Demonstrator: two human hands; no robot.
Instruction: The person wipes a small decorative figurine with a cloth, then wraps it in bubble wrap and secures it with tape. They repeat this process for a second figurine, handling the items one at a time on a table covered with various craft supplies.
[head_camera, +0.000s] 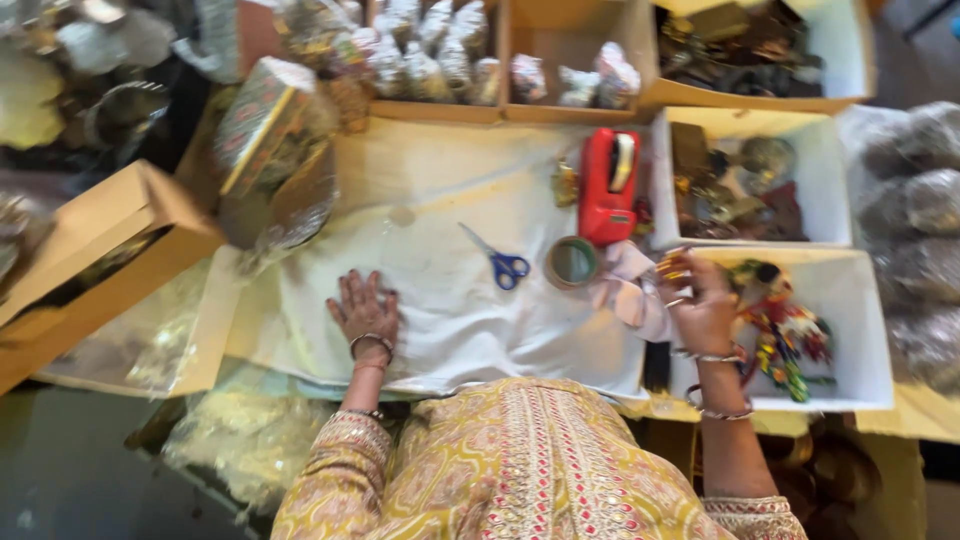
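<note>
On the white cloth (450, 310) the left hand (365, 308) lay flat and empty, fingers spread. Its partner, the right hand (700, 305), pinched small orange trinkets (672, 268) above the white box (860, 340) of colourful ornaments (785, 330); blue-handled scissors (497, 260), tape roll (572, 263) and red tape dispenser (608, 185) sat untouched, nothing yet assembled.

work table (400, 150) covered by a white cloth (450, 310), wrinkled, spread across the centre. on the cloth: blue-handled scissors (500, 262) near centre, tape roll (571, 263) just beside them at 3 o'clock, red tape dispenser (607, 185) at 1 o'clock touching the roll's far side. left hand (364, 308) lies flat on the cloth at 8 o'clock. white open boxes (850, 330) stacked along the 3 o'clock edge, cardboard trays (560, 40) along 12 o'clock. tan cardboard box (110, 250) at 9 o'clock, tilted. patterned box (262, 120) at 11 o'clock.
</note>
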